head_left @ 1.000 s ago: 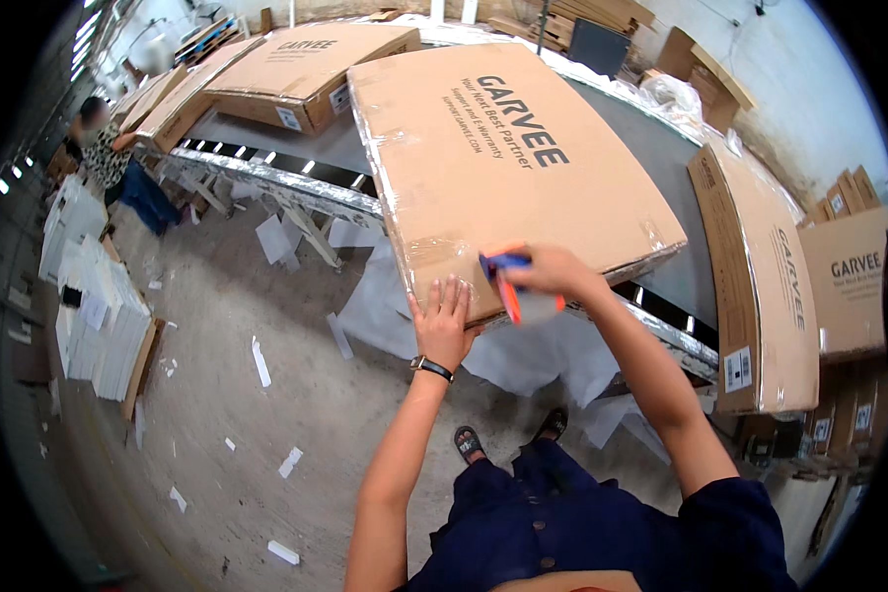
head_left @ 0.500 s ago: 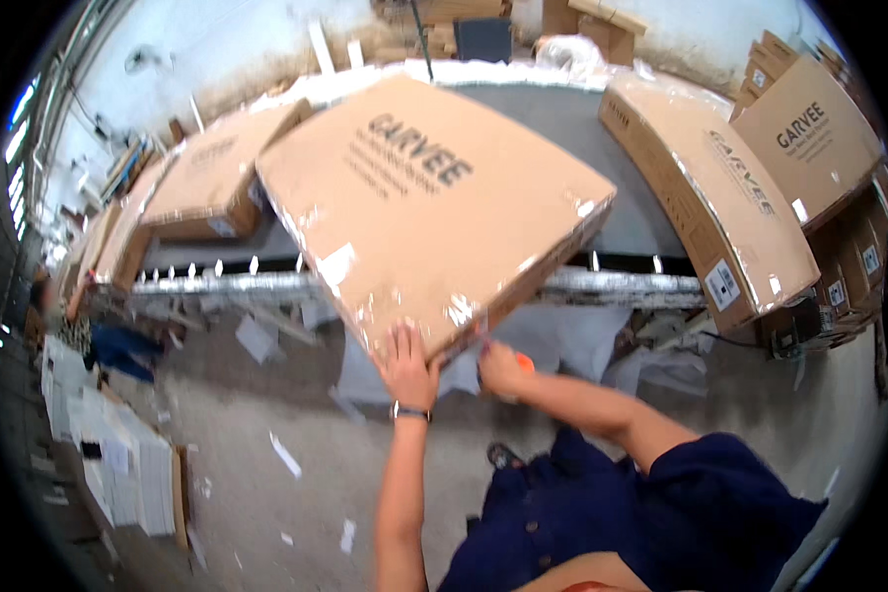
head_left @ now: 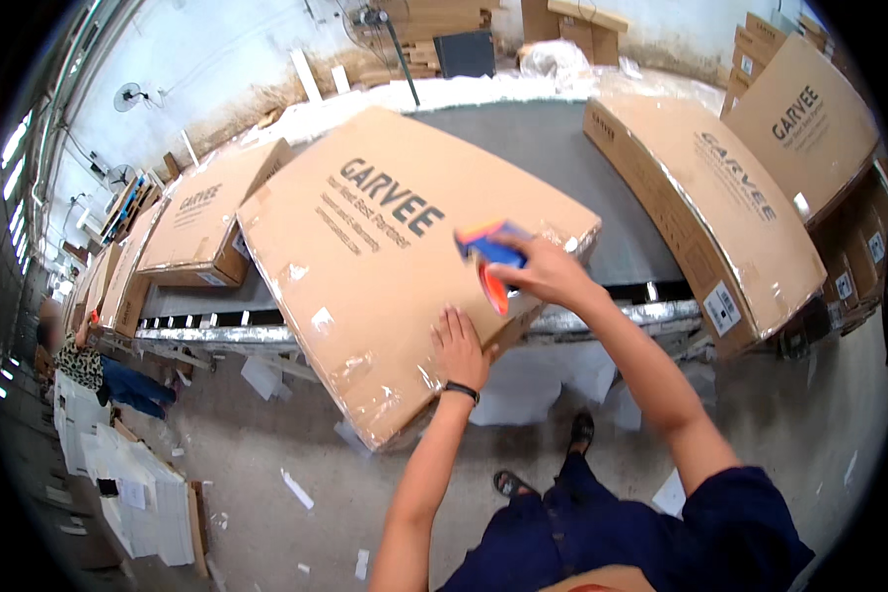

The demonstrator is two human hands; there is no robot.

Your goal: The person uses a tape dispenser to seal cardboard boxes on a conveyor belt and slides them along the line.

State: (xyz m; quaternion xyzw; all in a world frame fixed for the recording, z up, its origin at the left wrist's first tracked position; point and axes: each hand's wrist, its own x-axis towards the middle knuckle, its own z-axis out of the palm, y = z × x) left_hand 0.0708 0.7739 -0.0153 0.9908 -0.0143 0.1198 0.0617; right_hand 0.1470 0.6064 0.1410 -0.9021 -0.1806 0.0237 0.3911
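Note:
A large flat cardboard box (head_left: 355, 281), its seams covered with clear tape, lies skewed on the dark conveyor belt (head_left: 523, 138); one corner juts over the near rail. My left hand (head_left: 461, 351) rests flat on the box top close to its near right edge, fingers stretched out and holding nothing. Above the right part of the same box, my right hand (head_left: 548, 271) grips a blue and orange tape dispenser (head_left: 493, 252), slightly blurred by motion. The dispenser hides part of the box top, and whether it touches the cardboard I cannot tell.
Another long box (head_left: 710, 197) lies on the belt at right, beside stacked cartons (head_left: 804, 118). More boxes (head_left: 202, 222) line the belt at left, where a person (head_left: 118, 380) stands. White sheets (head_left: 133, 483) are piled at lower left. Paper scraps (head_left: 296, 490) litter the floor.
My right hand has risen from the box's near edge to above its top with the tape dispenser. My left hand has slid right, away from the near corner.

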